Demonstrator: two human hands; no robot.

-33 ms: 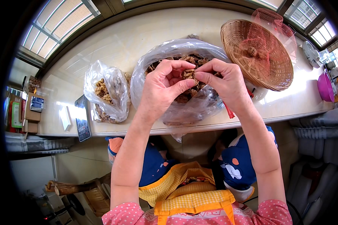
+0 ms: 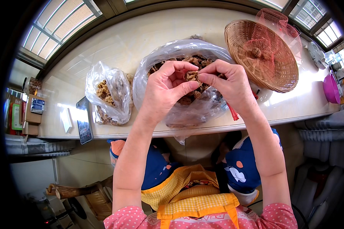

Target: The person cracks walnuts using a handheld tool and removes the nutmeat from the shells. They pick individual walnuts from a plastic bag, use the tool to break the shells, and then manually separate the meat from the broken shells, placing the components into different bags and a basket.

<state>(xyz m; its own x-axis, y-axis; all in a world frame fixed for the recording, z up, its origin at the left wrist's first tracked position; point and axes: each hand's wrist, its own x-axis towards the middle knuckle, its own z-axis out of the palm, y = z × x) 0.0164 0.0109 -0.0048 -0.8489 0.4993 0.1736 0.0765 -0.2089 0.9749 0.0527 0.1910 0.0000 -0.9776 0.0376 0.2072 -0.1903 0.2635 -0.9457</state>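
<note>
Both hands are raised over a large clear plastic bag (image 2: 202, 110) of brown dried pieces at table centre. Left hand (image 2: 165, 89) and right hand (image 2: 228, 84) meet above the bag mouth, fingers (image 2: 187, 87) of both pinched on one small brown dried piece (image 2: 192, 75) held between them, just above the pile in the bag. Left of it, a smaller clear bag (image 2: 110, 93) of paler brown pieces lies on the pale table (image 2: 133, 42). Far right, a round woven basket (image 2: 271, 76) sits tilted, red mesh netting (image 2: 273, 28) draped in and over it. A dark tablet-like device (image 2: 84, 126) lies at the near left table edge. A pink bowl (image 2: 330, 88) is at the far right edge.
</note>
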